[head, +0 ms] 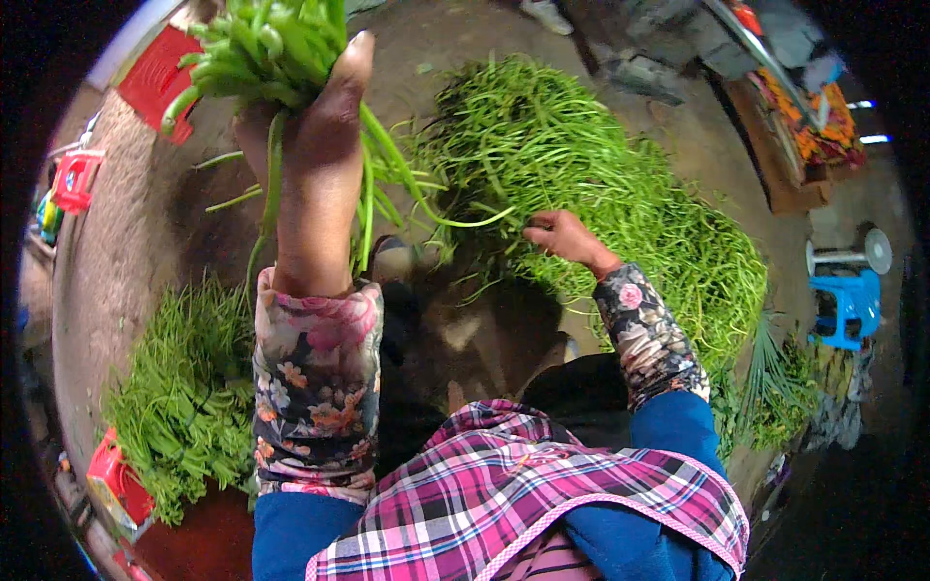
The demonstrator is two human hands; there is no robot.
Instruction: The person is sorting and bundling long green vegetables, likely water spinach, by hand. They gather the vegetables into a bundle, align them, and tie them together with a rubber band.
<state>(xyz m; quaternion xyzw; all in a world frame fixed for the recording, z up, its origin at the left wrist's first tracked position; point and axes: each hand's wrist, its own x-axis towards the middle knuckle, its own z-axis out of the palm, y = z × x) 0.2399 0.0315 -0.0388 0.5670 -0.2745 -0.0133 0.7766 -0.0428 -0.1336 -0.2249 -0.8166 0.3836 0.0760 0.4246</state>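
Note:
My left hand is raised at the upper left, closed around a thick bunch of green leafy-vegetable stems. The cut-looking ends stick up above the fist, while several long stems hang below, beside the wrist. My right hand is at the near left edge of a large heap of the same kind of long green stems on the ground. Its fingers are curled together; whether a stem is between them cannot be made out. One bent stem from the bunch reaches close to those fingertips.
A second pile of greens lies at the lower left, near a red box. Red plastic stools stand at far left, a blue stool at far right. An orange patterned cloth covers a bench at upper right.

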